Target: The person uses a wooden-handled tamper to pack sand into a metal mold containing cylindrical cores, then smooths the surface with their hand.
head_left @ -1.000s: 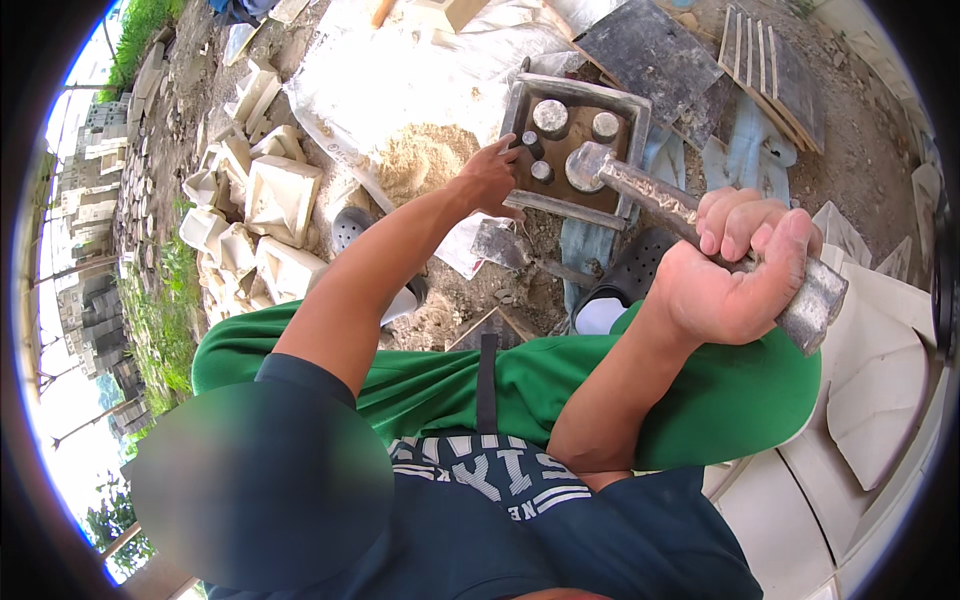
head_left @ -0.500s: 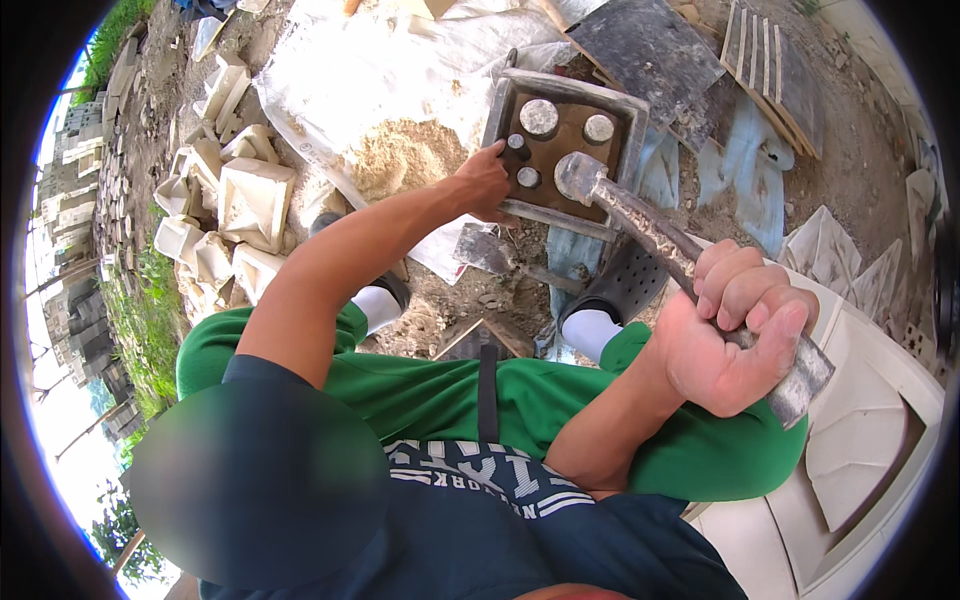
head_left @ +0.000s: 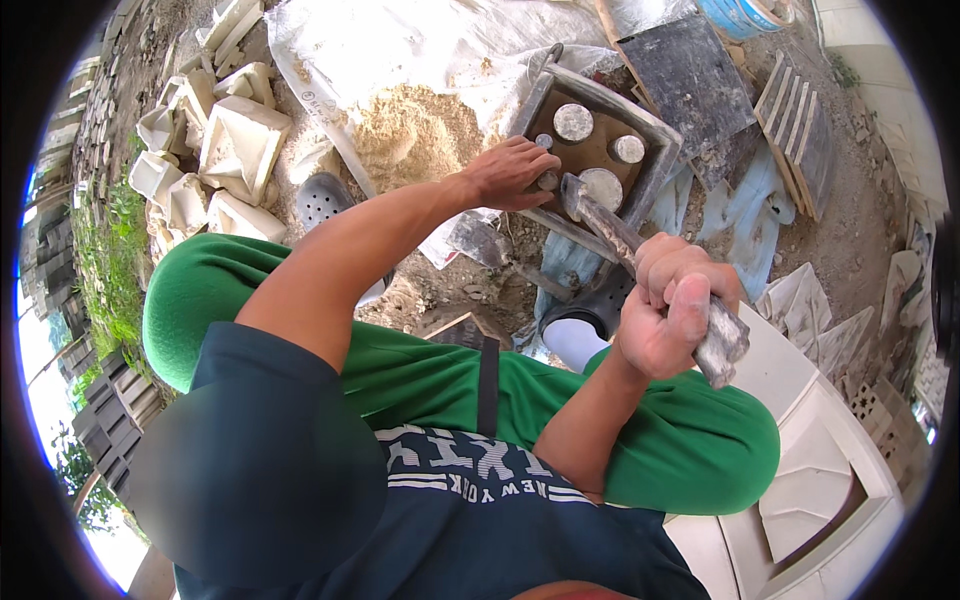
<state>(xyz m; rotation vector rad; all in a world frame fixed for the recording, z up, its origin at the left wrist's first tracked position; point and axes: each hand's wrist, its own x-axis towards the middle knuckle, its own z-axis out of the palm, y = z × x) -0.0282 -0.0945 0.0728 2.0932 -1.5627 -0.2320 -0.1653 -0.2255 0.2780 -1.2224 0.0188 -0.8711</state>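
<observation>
A grey, box-like mould (head_left: 660, 130) stands on the ground in front of me, with brown material (head_left: 592, 152) inside. Three wide, pale-topped cylinders, among them a near one (head_left: 601, 187), and two thin ones stand in it. My left hand (head_left: 508, 172) reaches over the mould's left side, thumb and fingers closed around a small cylinder (head_left: 547, 181). My right hand (head_left: 680, 300) is wrapped round a rough, grey-crusted bar (head_left: 612, 228). The bar's blunt, wider end is over the mould, beside the near wide cylinder; whether they touch I cannot tell.
A pale sheet (head_left: 370, 40) bears a heap of sandy powder (head_left: 415, 135) left of the mould. Several cast pieces (head_left: 240, 145) lie farther left. A trowel (head_left: 480, 240) rests near my feet. Dark boards (head_left: 690, 85) and a slatted panel (head_left: 795, 140) lie at the right.
My left hand has gone from the mould's edge to a small cylinder inside. My right hand and the bar have moved left. The view has shifted, and the mould appears more turned.
</observation>
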